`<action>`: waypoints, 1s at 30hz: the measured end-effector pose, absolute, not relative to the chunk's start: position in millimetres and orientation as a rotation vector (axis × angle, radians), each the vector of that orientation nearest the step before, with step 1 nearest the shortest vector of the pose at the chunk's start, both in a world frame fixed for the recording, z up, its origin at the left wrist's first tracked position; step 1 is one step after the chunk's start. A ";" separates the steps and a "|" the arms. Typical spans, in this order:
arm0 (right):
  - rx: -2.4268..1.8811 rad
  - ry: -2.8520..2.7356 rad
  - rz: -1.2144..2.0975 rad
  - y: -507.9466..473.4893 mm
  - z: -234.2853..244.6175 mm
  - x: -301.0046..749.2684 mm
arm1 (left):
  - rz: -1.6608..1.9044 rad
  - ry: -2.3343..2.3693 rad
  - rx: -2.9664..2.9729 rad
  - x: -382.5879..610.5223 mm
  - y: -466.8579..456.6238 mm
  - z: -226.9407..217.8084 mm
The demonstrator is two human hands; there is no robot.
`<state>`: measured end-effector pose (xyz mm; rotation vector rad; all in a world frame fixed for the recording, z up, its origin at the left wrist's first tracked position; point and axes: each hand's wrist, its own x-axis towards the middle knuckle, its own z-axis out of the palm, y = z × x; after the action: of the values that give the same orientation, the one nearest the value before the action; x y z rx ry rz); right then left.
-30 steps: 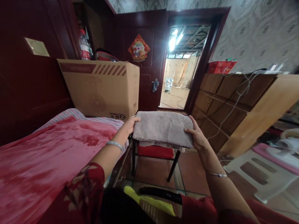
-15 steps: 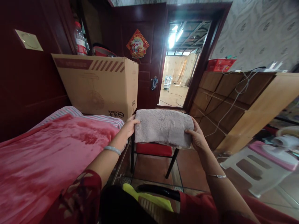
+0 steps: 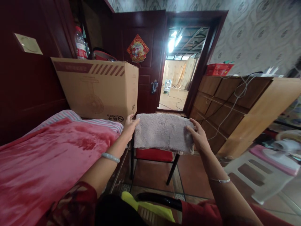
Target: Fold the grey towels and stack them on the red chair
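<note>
A grey fluffy towel (image 3: 164, 133) hangs folded in front of me, at the backrest of a chair with a red seat (image 3: 154, 155) and black legs. My left hand (image 3: 129, 128) pinches the towel's upper left corner, thumb on the front. At the right edge, my right hand (image 3: 198, 134) has its thumb on the towel's front face and its fingers around the side near the top corner. The towel covers the chair's backrest, so whether the cloth rests on it is hard to see.
A pink blanket (image 3: 58, 163) lies on the left before a large cardboard box (image 3: 101, 91). Wooden drawers (image 3: 232, 103) and a white and pink plastic stool (image 3: 256, 169) stand right. A black curved armrest (image 3: 162, 201) and yellow cloth (image 3: 129, 200) are close below me.
My right hand has shifted up along the towel's side, with its grip looser. The left hand has slid slightly toward the upper corner. The whole view has tilted up a little.
</note>
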<state>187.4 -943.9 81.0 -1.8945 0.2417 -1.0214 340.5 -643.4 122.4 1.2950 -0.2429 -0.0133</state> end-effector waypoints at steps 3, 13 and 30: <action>-1.744 0.293 -0.913 -947.4 90.8 195.0 | 0.004 -0.255 1.341 348.7 -649.8 133.6; -1.895 0.263 -1.242 -940.4 84.9 202.3 | 0.290 -0.554 1.640 353.5 -663.2 128.3; -2.920 -0.246 -0.904 -917.2 131.5 227.7 | 0.579 -1.432 2.368 334.9 -691.1 148.7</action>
<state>227.7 -917.2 131.5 -2.9199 -0.2461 -0.9042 334.9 -691.1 148.7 2.3677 -1.4315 0.5795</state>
